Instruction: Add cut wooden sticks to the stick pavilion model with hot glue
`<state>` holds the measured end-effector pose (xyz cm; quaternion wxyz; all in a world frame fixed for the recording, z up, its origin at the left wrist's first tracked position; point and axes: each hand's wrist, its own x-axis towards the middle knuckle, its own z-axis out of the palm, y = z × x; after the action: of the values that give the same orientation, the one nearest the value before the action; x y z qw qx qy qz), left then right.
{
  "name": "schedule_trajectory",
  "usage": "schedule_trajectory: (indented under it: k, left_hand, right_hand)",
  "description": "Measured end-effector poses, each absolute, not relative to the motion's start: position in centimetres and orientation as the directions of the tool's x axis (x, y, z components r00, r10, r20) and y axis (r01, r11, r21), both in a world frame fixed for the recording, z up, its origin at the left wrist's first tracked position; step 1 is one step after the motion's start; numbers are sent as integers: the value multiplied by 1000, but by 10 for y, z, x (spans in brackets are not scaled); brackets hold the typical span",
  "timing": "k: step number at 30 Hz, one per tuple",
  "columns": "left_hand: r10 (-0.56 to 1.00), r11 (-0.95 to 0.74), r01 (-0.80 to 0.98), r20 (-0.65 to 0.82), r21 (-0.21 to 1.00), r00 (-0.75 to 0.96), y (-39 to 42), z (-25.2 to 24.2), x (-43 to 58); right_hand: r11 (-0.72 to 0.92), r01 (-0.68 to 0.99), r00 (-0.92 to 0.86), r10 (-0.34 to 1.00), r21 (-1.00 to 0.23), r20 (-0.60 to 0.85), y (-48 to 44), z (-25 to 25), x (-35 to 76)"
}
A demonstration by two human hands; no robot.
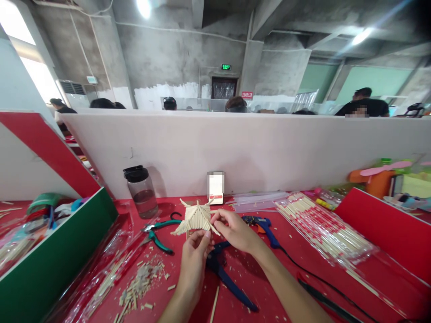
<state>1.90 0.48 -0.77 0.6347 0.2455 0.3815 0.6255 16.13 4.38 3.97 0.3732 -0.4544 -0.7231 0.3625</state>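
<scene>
A small model roof made of pale wooden sticks [198,216], with upturned corners, is held up over the red table. My left hand [197,249] pinches its lower front edge between thumb and fingers. At its right corner, my right hand [232,229] has thumb and fingertips closed against the sticks; whether a separate piece is between them I cannot make out. Blue-handled pliers [232,282] lie below my hands, partly hidden by them. Green-handled pliers [161,235] rest to the left of the model. A blue glue gun [266,229] lies to the right.
A bottle [140,193] and a propped phone [216,187] stand near the white partition [256,152]. Stick offcuts [141,282] are heaped at left. Bagged sticks [323,224] lie right. Green [67,255] and red [387,233] panels flank the table; a black cable [316,278] crosses the right side.
</scene>
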Motion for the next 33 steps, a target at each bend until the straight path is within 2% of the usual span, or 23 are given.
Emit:
schedule_trajectory:
  k: [16,21,23,26,27,33]
  left_hand:
    - [983,91,-596,-166,798,-73,3,-13,21]
    - [986,89,-543,-153,835,-73,-5,-17,20]
    - [988,81,-509,-135,857,-70,-9,-18,17]
    - [993,68,-465,-104,882,-53,-13,-19,13]
    - [995,64,-452,-91,890,-39,-13,-18,13]
    - [997,68,-402,-43,913,70,-16,-15,16]
  right_hand:
    - [347,415,-314,922,-841,226,41,47,159]
    - [315,470,-242,944,-825,223,46,56,182]
    - [300,547,-185,954,-782,236,48,59,201]
    - [267,749,-76,944,-606,322,53,57,223]
    - [268,770,-74,939,-579,336,56,54,226]
    - [435,748,-259,887,-501,383,94,24,199]
